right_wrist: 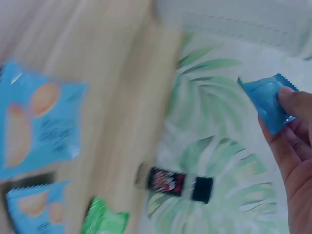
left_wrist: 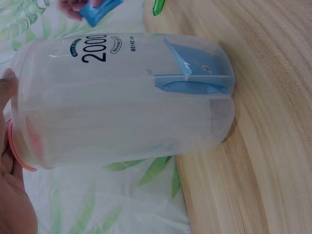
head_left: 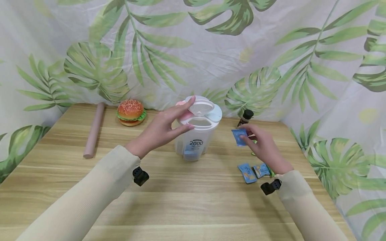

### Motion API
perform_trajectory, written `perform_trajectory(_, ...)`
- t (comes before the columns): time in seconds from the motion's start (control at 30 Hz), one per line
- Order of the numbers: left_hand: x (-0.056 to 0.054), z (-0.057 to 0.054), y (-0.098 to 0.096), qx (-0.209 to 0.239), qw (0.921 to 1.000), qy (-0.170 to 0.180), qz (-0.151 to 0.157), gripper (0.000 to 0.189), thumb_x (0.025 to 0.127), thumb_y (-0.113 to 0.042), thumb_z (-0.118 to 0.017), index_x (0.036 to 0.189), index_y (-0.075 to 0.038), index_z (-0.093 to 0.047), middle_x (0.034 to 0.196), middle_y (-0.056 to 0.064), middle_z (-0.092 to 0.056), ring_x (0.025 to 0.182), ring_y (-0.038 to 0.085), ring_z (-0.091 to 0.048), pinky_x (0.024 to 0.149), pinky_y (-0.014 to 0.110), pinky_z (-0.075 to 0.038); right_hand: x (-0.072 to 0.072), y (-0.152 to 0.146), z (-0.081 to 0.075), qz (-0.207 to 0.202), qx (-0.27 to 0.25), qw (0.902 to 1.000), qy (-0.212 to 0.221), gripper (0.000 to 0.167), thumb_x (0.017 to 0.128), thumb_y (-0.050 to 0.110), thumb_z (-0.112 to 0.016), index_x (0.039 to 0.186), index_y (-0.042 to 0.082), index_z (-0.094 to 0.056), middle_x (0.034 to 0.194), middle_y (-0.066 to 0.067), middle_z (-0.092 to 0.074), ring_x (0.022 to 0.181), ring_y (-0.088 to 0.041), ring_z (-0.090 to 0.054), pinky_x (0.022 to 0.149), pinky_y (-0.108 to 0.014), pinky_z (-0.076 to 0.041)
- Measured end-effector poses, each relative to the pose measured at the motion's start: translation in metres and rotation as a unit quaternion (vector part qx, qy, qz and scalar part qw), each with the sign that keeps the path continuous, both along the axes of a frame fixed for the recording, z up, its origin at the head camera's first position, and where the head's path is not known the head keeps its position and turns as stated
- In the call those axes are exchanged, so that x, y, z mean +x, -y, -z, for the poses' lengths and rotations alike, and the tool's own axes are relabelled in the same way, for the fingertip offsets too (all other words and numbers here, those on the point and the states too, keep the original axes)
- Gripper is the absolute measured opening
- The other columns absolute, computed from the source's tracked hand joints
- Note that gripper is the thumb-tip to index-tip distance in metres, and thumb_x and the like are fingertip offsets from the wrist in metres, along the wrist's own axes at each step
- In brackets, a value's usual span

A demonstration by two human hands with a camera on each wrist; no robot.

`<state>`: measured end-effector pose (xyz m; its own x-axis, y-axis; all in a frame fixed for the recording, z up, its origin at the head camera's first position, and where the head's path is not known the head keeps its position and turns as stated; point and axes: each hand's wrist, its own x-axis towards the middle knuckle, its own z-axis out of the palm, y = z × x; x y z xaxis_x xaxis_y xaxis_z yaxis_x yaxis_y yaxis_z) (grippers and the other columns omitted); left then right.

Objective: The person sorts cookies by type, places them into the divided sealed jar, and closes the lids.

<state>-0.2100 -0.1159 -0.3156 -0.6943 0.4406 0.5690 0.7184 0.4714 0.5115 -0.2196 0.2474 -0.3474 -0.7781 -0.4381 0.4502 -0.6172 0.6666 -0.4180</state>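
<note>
A clear plastic storage canister (head_left: pixel 193 142) marked 2000 stands upright at the middle of the table. My left hand (head_left: pixel 164 129) grips its lid (head_left: pixel 214 113) from the left, thumb near the front opening and a finger farther back. Blue packets (left_wrist: pixel 195 61) lie inside at the bottom, visible through the wall in the left wrist view. Right of the canister, my right hand (head_left: pixel 263 144) pinches a blue snack packet (head_left: pixel 239 137) above the table. Two more blue packets (head_left: pixel 247 173) lie below that hand, with a green wrapped piece (right_wrist: pixel 105 218) close by, partly hidden in the head view.
Behind the right hand stands a small black-capped bottle (head_left: pixel 245 117). At the back left sit a toy hamburger (head_left: pixel 131 112) and a pinkish rolling rod (head_left: pixel 94 130). A leaf-patterned cloth (head_left: pixel 169 43) hangs along the back of the wooden table (head_left: pixel 181 207).
</note>
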Motion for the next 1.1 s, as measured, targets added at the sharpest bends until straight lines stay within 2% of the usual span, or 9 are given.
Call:
perform_trajectory(0.13,0.0,-0.001,-0.001,-0.006,1.0,0.003,-0.002,0.081,0.096,-0.024,-0.078,0.164,-0.016,-0.036,0.161,0.007,-0.052,0.142,0.025,-0.057,0.121,0.045,-0.045,0.005,0.008,-0.016,0.002,-0.078,0.9966,-0.026,0.029,0.095,-0.002,-0.073,0.124,0.002,-0.069,0.103,-0.013,-0.074,0.088,-0.003,-0.067,0.078,-0.01,-0.057)
perform_trajectory(0.2,0.0,-0.001,-0.001,-0.008,1.0,0.004,-0.001,0.081,0.096,-0.024,-0.078,0.164,-0.017,-0.035,0.162,0.006,-0.051,0.143,0.025,-0.056,0.121,0.044,-0.044,0.007,0.013,-0.024,0.003,-0.115,0.9929,-0.033,0.027,0.095,-0.003,-0.073,0.121,0.001,-0.069,0.097,-0.013,-0.074,0.084,0.002,-0.066,0.075,-0.005,-0.054)
perform_trajectory(0.3,0.0,-0.002,-0.001,-0.007,1.0,0.005,0.001,0.081,0.096,-0.024,-0.078,0.164,-0.016,-0.035,0.161,0.006,-0.052,0.143,0.025,-0.056,0.122,0.044,-0.044,0.009,0.021,-0.034,-0.008,-0.165,0.9859,-0.03,0.024,0.095,-0.003,-0.073,0.119,-0.001,-0.07,0.091,-0.009,-0.073,0.077,0.0,-0.066,0.069,-0.008,-0.053)
perform_trajectory(0.43,0.0,-0.001,0.0,-0.007,0.9999,0.012,0.0,0.081,0.096,-0.024,-0.078,0.164,-0.016,-0.035,0.162,0.007,-0.051,0.143,0.025,-0.055,0.122,0.045,-0.044,0.009,0.038,-0.045,-0.027,-0.219,0.9751,-0.015,0.021,0.096,-0.003,-0.072,0.116,-0.005,-0.068,0.089,0.007,-0.07,0.069,-0.005,-0.064,0.061,-0.013,-0.052)
perform_trajectory(0.6,0.001,-0.001,0.002,-0.005,0.9999,0.01,0.002,0.08,0.097,-0.023,-0.078,0.164,-0.015,-0.035,0.162,0.007,-0.051,0.143,0.025,-0.056,0.121,0.044,-0.045,0.008,0.061,-0.056,-0.057,-0.27,0.961,-0.012,0.021,0.093,-0.011,-0.071,0.112,-0.013,-0.063,0.094,0.02,-0.072,0.075,0.0,-0.069,0.061,-0.014,-0.054)
perform_trajectory(0.77,0.002,-0.001,0.003,-0.004,1.0,0.009,0.002,0.08,0.096,-0.023,-0.078,0.164,-0.016,-0.036,0.159,0.008,-0.054,0.14,0.024,-0.058,0.12,0.044,-0.046,0.005,0.083,-0.063,-0.107,-0.292,0.9502,-0.009,0.021,0.091,-0.018,-0.068,0.109,-0.017,-0.059,0.097,0.017,-0.074,0.082,0.0,-0.073,0.067,-0.015,-0.059)
perform_trajectory(0.87,0.001,-0.001,0.003,-0.006,0.9999,0.012,0.002,0.08,0.097,-0.024,-0.077,0.164,-0.016,-0.035,0.158,0.008,-0.056,0.139,0.025,-0.059,0.119,0.045,-0.046,0.002,0.094,-0.064,-0.122,-0.29,0.9492,-0.002,0.02,0.092,-0.016,-0.068,0.11,-0.016,-0.059,0.099,0.013,-0.073,0.085,0.0,-0.074,0.071,-0.018,-0.061)
perform_trajectory(1.0,0.001,-0.001,0.003,-0.007,0.9999,0.012,0.004,0.079,0.098,-0.024,-0.076,0.165,-0.016,-0.034,0.159,0.009,-0.055,0.141,0.026,-0.058,0.119,0.046,-0.047,0.0,0.106,-0.064,-0.131,-0.26,0.9565,0.012,0.02,0.095,-0.011,-0.069,0.112,-0.013,-0.058,0.104,-0.006,-0.073,0.09,-0.002,-0.074,0.074,-0.021,-0.063)
perform_trajectory(1.1,0.0,0.0,0.003,-0.008,0.9999,0.008,0.004,0.079,0.098,-0.023,-0.076,0.165,-0.016,-0.034,0.158,0.009,-0.055,0.14,0.027,-0.058,0.119,0.047,-0.047,0.001,0.111,-0.063,-0.14,-0.218,0.9654,0.028,0.02,0.096,-0.007,-0.069,0.112,-0.01,-0.057,0.108,-0.019,-0.069,0.096,-0.009,-0.075,0.079,-0.021,-0.063)
